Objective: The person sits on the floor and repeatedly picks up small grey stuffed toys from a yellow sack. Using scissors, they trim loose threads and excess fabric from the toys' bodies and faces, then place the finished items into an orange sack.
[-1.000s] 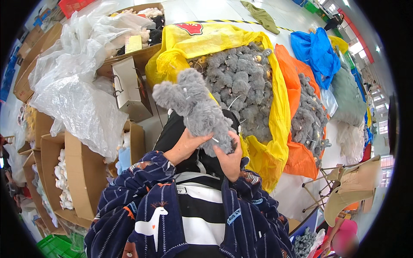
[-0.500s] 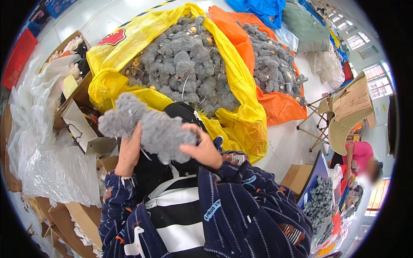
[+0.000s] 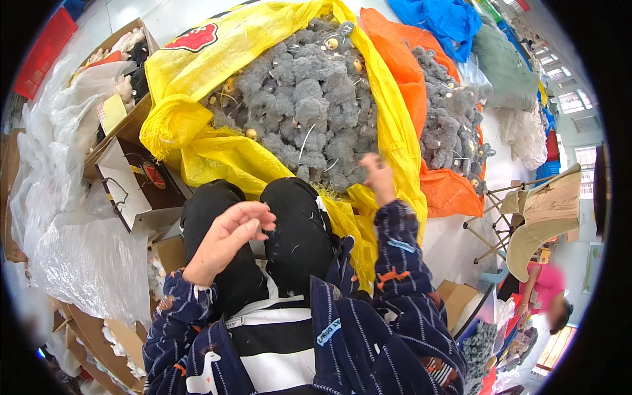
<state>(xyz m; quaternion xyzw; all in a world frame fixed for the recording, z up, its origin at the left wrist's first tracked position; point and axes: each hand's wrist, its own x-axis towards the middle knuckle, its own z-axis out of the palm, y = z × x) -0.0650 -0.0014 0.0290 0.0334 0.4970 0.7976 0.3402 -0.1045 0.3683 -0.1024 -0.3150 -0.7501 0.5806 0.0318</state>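
Observation:
A big yellow sack lies open in front of my knees, filled with several grey fluffy plush toys. My right hand reaches out to the near right edge of that grey pile, fingers spread, with nothing clearly in it. My left hand hovers over my left knee in black trousers, fingers loosely curled and empty. Both forearms are in dark blue striped sleeves. No grey toy is in either hand.
An orange sack with more grey plush lies to the right, with blue and green sacks beyond. Cardboard boxes and clear plastic bags crowd my left. A folding chair and another person are at the right.
The grey plush toy that both hands held is gone from them. My right hand has stretched out to the pile in the yellow sack; my left hand has dropped, empty, over my knee.

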